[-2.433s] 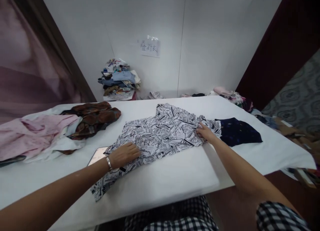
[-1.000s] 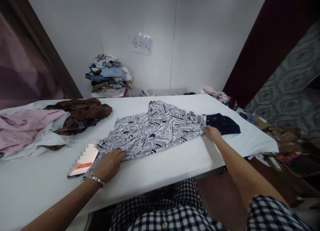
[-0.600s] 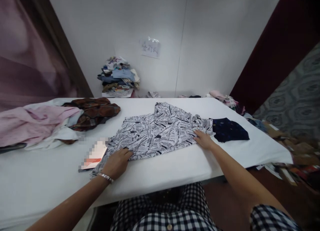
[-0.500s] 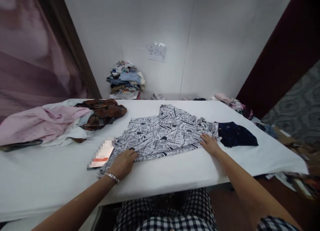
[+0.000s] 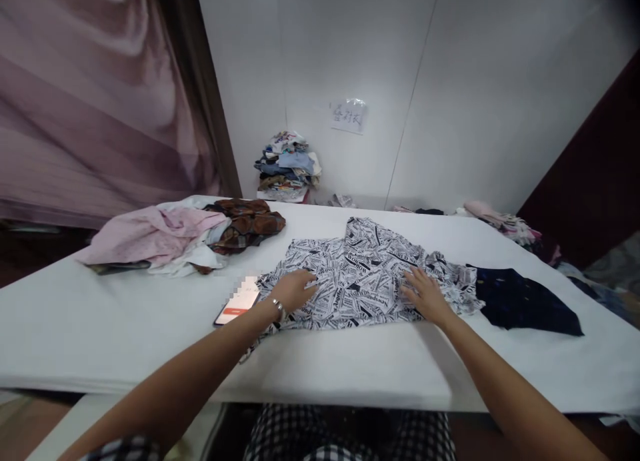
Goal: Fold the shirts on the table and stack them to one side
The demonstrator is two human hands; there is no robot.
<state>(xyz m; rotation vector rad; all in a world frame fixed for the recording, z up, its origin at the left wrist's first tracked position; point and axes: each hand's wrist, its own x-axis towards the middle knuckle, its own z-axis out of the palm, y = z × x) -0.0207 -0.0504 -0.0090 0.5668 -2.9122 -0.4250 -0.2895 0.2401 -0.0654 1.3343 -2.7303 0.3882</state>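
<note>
A white shirt with black newspaper print (image 5: 360, 281) lies spread on the white-covered table (image 5: 165, 341) in front of me. My left hand (image 5: 295, 290) rests on the shirt's left part, fingers stretched out, a silvery bracelet on the wrist. Over on the right part, my right hand (image 5: 424, 294) lies with spread fingers on the fabric. One sleeve reaches out at the lower left, partly covered by my left forearm. Beside it lies a phone (image 5: 235, 310) with a lit screen. The other sleeve touches or overlaps a dark navy garment (image 5: 525, 298) on the right.
To the left is a heap with a pink garment (image 5: 155, 234) and a brown patterned garment (image 5: 250, 224). Against the wall stands a tall stack of clothes (image 5: 287, 164). More clothes (image 5: 500, 221) lie beyond the back right edge. A handwritten paper sign (image 5: 349, 116) hangs on the wall.
Both hands have shifted from the shirt's near edge farther up onto its fabric, and closer together. My view has turned somewhat to the left.
</note>
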